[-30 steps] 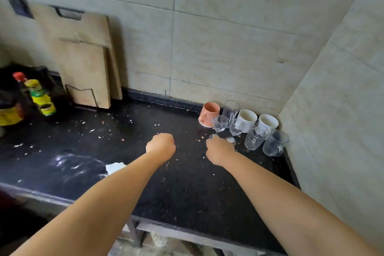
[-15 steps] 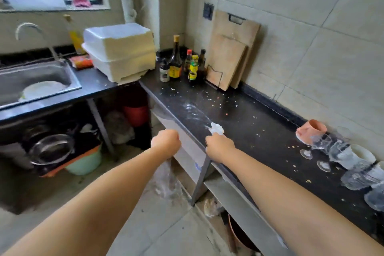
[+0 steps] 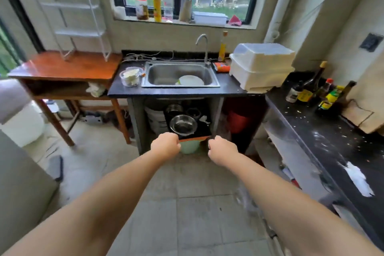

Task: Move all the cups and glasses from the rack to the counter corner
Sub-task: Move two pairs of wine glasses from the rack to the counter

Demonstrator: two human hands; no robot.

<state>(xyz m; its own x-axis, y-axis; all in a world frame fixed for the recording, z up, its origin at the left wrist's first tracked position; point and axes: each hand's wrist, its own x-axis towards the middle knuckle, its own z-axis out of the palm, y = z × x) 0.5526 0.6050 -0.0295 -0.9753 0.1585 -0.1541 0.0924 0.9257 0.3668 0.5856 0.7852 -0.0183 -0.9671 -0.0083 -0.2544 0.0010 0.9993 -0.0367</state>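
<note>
My left hand (image 3: 165, 145) and my right hand (image 3: 222, 149) are both stretched out in front of me as closed fists, holding nothing, over the tiled floor in front of the sink unit. A white lidded dish rack (image 3: 260, 66) stands on the black counter to the right of the steel sink (image 3: 179, 74); its contents are hidden by the lid. No cups or glasses are in view. The counter corner where they stood lies outside the picture to the right.
A black counter (image 3: 332, 143) runs along the right with sauce bottles (image 3: 311, 87), a cutting board (image 3: 365, 114) and a white scrap. A white plate lies in the sink. Bowls and a basin sit under it. A wooden table (image 3: 64, 67) stands left.
My view has swung left from the counter corner with its cups and glasses to the sink and window. Both fists stay closed and empty in front of me.
</note>
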